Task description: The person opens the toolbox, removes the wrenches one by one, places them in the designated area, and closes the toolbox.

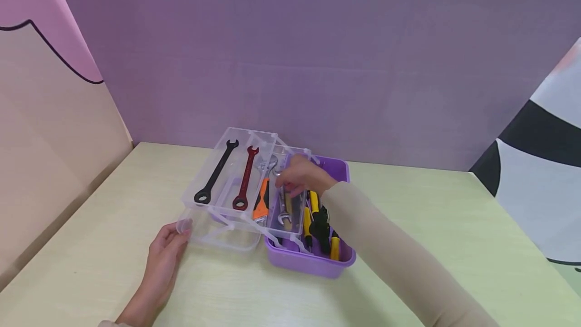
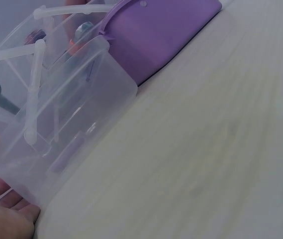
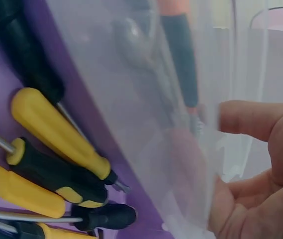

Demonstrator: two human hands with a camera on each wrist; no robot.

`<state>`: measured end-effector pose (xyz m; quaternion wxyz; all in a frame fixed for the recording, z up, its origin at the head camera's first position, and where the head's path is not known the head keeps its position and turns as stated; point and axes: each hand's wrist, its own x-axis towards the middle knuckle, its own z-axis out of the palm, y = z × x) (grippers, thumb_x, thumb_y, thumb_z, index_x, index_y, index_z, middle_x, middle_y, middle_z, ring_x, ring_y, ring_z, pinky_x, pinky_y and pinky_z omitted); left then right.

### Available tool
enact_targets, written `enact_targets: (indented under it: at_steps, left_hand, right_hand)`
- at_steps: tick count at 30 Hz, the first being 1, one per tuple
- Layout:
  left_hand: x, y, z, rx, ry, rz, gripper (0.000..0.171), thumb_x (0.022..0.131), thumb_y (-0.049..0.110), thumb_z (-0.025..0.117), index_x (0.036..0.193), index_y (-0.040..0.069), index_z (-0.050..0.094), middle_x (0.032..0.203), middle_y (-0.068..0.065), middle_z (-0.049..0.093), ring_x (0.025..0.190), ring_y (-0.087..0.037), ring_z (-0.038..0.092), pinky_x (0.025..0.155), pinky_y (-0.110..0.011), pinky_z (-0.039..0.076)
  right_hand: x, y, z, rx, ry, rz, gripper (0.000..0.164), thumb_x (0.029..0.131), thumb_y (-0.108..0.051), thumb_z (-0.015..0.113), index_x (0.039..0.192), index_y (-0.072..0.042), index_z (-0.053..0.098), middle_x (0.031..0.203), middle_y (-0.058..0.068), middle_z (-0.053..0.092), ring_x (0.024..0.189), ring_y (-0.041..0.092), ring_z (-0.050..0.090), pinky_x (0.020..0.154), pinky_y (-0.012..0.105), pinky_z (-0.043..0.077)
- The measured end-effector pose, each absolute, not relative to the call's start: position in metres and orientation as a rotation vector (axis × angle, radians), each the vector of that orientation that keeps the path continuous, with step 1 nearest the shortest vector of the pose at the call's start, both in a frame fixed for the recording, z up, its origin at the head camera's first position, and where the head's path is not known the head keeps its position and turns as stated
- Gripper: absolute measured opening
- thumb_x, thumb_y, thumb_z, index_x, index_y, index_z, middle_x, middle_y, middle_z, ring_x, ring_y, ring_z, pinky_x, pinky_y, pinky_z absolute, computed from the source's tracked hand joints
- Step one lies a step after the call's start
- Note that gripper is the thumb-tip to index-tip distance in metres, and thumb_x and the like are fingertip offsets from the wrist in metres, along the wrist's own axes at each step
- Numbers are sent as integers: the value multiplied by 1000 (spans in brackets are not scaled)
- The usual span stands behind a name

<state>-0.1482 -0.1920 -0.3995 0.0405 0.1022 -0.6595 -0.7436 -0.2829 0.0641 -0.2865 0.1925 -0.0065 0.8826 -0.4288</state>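
Note:
A purple toolbox [image 1: 299, 266] stands unfolded on the table, its clear trays stepped out to the left. My left hand [image 1: 169, 251] grips the corner of the clear lid [image 1: 236, 247], thumb over the edge and fingers beneath. The right hand [image 1: 305, 175] reaches into the lower clear tray [image 1: 272, 231], fingers curled at a silver wrench [image 1: 284, 218]; its fingertips are partly hidden. Seen from the right wrist, the wrench [image 3: 131, 42] shows blurred through the tray wall. A black wrench [image 1: 218, 170] and a red wrench [image 1: 245, 178] lie in the upper tray [image 1: 192, 193].
Beside the silver wrench is an orange-handled tool [image 1: 262, 201]. The purple base holds several screwdrivers with yellow and black handles [image 3: 56, 132]. White hinge arms [image 1: 263, 236] link the trays. A purple backdrop [image 1: 317, 64] stands behind the pale table [image 1: 431, 216].

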Motion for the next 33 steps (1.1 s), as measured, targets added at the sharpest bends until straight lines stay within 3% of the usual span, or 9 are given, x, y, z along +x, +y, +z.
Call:
enact_targets:
  at_steps: [5,16,27,33]
  left_hand:
    - [-149,-196,-400,289,-2004,-2278,28,98,8,47,123,0,38,103,20,56,104,6,50,93,-5,43]
    - [-149,-201,-403,277,-1977,-2291,25,98,8,47,121,2,39,102,20,56,103,6,51,90,-7,45]
    - [-146,-201,-401,304,-2010,-2273,27,99,8,45,123,-1,38,103,20,55,103,7,50,90,-6,44]
    - [-146,-201,-401,305,-2007,-2272,27,99,6,44,124,-2,37,102,20,54,102,8,50,90,-5,44]
  right_hand:
    - [-279,57,-291,-18,2527,-1246,28,71,3,72,71,-5,45,58,3,43,52,13,48,63,33,61]
    - [-276,46,-294,1,2682,-1139,25,67,2,74,74,-1,50,75,7,50,70,28,68,66,37,60]
    - [-277,45,-291,99,2713,-1083,23,70,-4,77,76,0,55,74,7,51,62,21,64,62,32,60]
    - [-275,50,-291,31,2661,-1174,21,69,-3,74,77,0,54,78,7,52,64,22,63,67,35,61]
